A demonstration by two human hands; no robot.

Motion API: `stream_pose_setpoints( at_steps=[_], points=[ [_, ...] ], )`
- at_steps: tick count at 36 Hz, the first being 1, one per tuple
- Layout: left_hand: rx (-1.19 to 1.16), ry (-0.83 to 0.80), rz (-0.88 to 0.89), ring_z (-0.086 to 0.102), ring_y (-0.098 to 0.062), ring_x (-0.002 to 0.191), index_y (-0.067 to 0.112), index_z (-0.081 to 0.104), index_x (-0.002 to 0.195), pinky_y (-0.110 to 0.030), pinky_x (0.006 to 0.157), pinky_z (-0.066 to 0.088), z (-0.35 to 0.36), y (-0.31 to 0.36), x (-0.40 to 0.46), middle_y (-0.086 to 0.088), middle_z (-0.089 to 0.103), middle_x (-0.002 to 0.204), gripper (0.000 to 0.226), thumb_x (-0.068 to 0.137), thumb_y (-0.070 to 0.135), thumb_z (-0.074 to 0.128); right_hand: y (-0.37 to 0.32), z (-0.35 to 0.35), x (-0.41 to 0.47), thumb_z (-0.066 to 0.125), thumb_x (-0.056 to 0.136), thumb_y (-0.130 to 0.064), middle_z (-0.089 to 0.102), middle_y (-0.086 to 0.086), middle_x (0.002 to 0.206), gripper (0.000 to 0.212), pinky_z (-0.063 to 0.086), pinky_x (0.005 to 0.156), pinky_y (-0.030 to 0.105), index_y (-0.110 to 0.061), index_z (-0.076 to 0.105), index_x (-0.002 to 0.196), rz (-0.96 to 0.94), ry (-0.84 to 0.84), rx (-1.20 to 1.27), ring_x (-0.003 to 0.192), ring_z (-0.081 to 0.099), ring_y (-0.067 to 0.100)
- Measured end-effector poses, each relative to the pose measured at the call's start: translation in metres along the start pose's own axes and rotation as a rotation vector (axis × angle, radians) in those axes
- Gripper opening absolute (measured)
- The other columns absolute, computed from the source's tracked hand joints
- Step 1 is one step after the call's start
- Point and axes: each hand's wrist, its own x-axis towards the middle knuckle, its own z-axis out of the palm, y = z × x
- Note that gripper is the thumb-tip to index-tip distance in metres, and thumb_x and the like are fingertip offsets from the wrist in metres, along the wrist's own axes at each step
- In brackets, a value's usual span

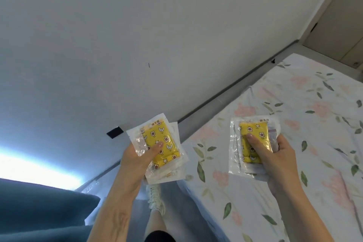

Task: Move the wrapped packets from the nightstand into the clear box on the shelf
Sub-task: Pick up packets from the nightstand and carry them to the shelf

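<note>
Each hand, left (137, 155) and right (275, 155), grips a stack of packets (161, 143), thumb clamped on top, seemingly for carrying both loads to the box.

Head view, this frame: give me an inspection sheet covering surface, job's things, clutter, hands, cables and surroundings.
Surface: bed with a floral sheet at right; neither nightstand nor shelf is in view.
Job's things: yellow patterned packets in clear plastic wrap, one stack in the left hand, one stack in the right hand; count per stack cannot be told. Clear box: nothing seen.
Clutter: nothing seen.
Hands: left hand grips its stack, thumb on top; right hand grips its stack, thumb on top.
Cables: nothing seen.
Surroundings: plain white wall; small black patch on the wall; dark blue cushion lower left; white sneaker below; wooden door upper right.
</note>
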Motion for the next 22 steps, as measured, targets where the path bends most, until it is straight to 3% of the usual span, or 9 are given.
stream_pose_setpoints(
  at_steps=[5,10,12,15,18,22],
  points=[
    [-0.025,-0.031,0.034,0.073,-0.013,0.078,0.026,0.069,0.090,-0.037,0.071,0.055,-0.036,0.035,0.082,0.008,0.076,0.085,0.016,0.086,0.011,0.066,-0.010,0.082,0.042,0.074,0.080,-0.025,0.070,-0.004,0.082,0.012,0.050,0.051,0.028,-0.025,0.064,0.087,-0.035,0.023,-0.023,0.072,0.066,0.020],
    [-0.007,-0.067,0.085,0.070,-0.003,0.063,0.022,0.066,0.095,-0.018,0.045,0.050,-0.081,0.085,0.156,0.013,0.074,0.074,0.016,0.087,0.009,0.065,-0.033,0.168,0.072,0.075,0.080,-0.027,0.070,-0.004,0.086,0.013,0.053,0.072,0.036,-0.027,0.063,0.084,-0.079,0.077,0.022,0.080,0.066,0.021],
    [-0.007,-0.089,0.078,0.069,-0.002,0.061,0.022,0.066,0.094,-0.016,0.043,0.049,-0.094,0.100,0.175,0.014,0.074,0.071,0.015,0.086,0.009,0.065,-0.044,0.196,0.079,0.074,0.080,-0.026,0.069,-0.006,0.085,0.013,0.053,0.070,0.033,-0.028,0.061,0.083,-0.080,0.078,0.035,0.078,0.066,0.017],
    [0.026,-0.127,0.078,0.071,-0.004,0.066,0.024,0.067,0.094,-0.021,0.049,0.052,-0.108,0.120,0.200,0.012,0.075,0.077,0.015,0.085,0.011,0.067,-0.058,0.229,0.083,0.073,0.081,-0.024,0.069,-0.009,0.080,0.013,0.051,0.058,0.026,-0.028,0.062,0.082,-0.089,0.081,0.051,0.069,0.066,0.010],
    [0.039,-0.164,0.073,0.072,-0.008,0.074,0.026,0.068,0.092,-0.033,0.064,0.056,-0.115,0.134,0.224,0.010,0.076,0.082,0.015,0.084,0.014,0.070,-0.068,0.251,0.086,0.073,0.081,-0.023,0.070,-0.012,0.078,0.011,0.049,0.046,0.019,-0.028,0.064,0.085,-0.110,0.084,0.047,0.063,0.067,0.006],
    [0.021,-0.250,0.110,0.073,-0.013,0.083,0.025,0.069,0.095,-0.031,0.072,0.056,-0.118,0.154,0.245,0.007,0.076,0.090,0.019,0.083,0.011,0.069,-0.081,0.275,0.092,0.074,0.080,-0.025,0.072,-0.012,0.081,0.014,0.050,0.050,0.019,-0.029,0.063,0.088,-0.122,0.095,0.035,0.067,0.069,0.005]
  ],
)
